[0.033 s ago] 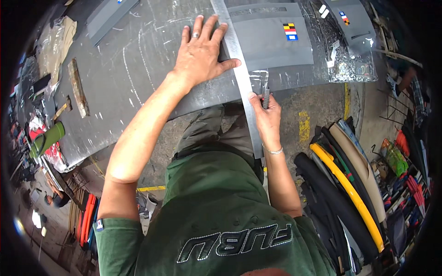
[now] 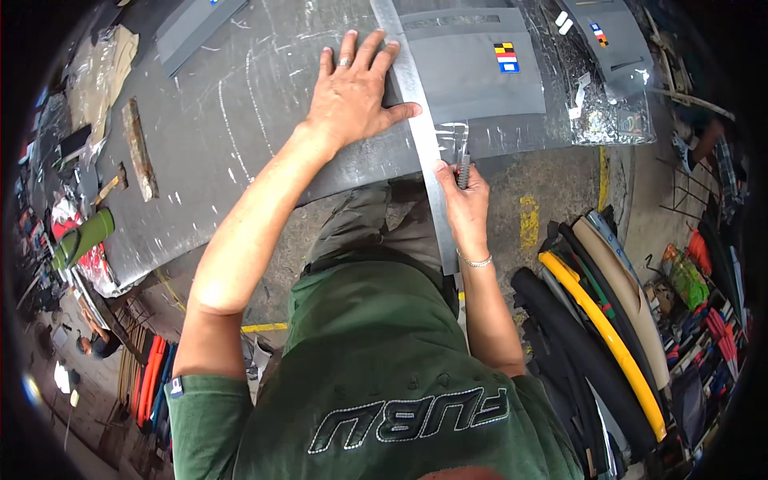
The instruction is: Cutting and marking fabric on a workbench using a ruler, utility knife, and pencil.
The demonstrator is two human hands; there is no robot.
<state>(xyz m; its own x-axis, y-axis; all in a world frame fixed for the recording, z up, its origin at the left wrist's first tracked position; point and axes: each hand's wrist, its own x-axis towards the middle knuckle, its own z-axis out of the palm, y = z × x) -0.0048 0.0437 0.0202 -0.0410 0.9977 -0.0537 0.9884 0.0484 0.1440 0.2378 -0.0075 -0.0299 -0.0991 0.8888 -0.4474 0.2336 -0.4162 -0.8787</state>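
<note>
My left hand (image 2: 352, 104) lies flat on the dark worktable (image 2: 296, 48), fingers spread, with its thumb resting on a long metal ruler (image 2: 410, 76). The ruler runs from the far edge of view toward my body and sticks out past the table's near edge. Along its left side is my left hand; along its right, a grey fabric panel (image 2: 460, 76) bearing a small patch of coloured flags (image 2: 506, 58). My right hand (image 2: 468, 196) is closed around a utility knife (image 2: 464, 170) just off the near edge, its thumb against the ruler.
Another grey panel with a flag patch (image 2: 598, 34) and clear plastic (image 2: 612, 124) lie on the right of the table. A worn wooden strip (image 2: 140, 152), a hammer (image 2: 112, 184) and a green roll (image 2: 84, 238) are at left. Material rolls (image 2: 604, 312) stand at lower right.
</note>
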